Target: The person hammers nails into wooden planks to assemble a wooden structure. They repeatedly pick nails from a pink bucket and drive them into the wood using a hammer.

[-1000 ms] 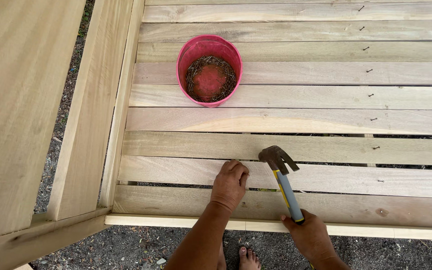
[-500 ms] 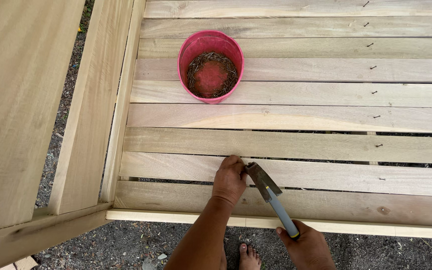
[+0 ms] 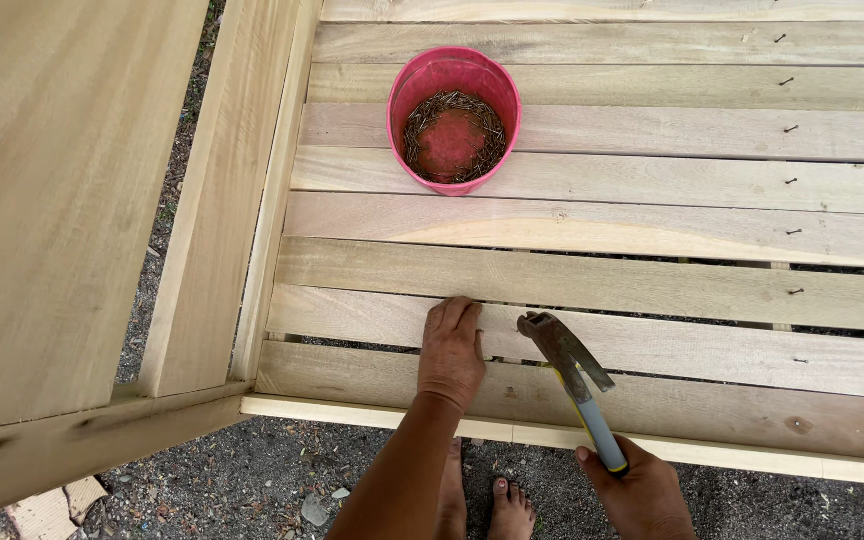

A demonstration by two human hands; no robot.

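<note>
At the bottom, closest to the camera, two bare feet [image 3: 482,500] stand on dark gravel [image 3: 252,480]. The right hand [image 3: 642,495] is down there too, at the near edge of the wood. It is wrapped tight around the blue and yellow handle of a claw hammer [image 3: 572,370]. The hammer slants up and to the left. Its rusty metal head sits just above the second slat, a little to the right of the left hand.

The left hand [image 3: 452,350] rests on the wooden slats [image 3: 652,290], palm down. Its fingers are close together and curl over the far edge of the second slat. They may be pinching something small, but that cannot be told from here. The two hands are near each other but do not touch.

The slats are pale boards that run side to side, with thin dark gaps between some of them. A row of small nails [image 3: 790,180] pokes up along the right part of the boards, one on each slat.

Farther away, a pink bucket [image 3: 454,120] stands on the slats. It is well apart from both hands. Its bottom is covered with many small rusty nails.

On the left, big flat boards [image 3: 62,200] slope up and away.
</note>
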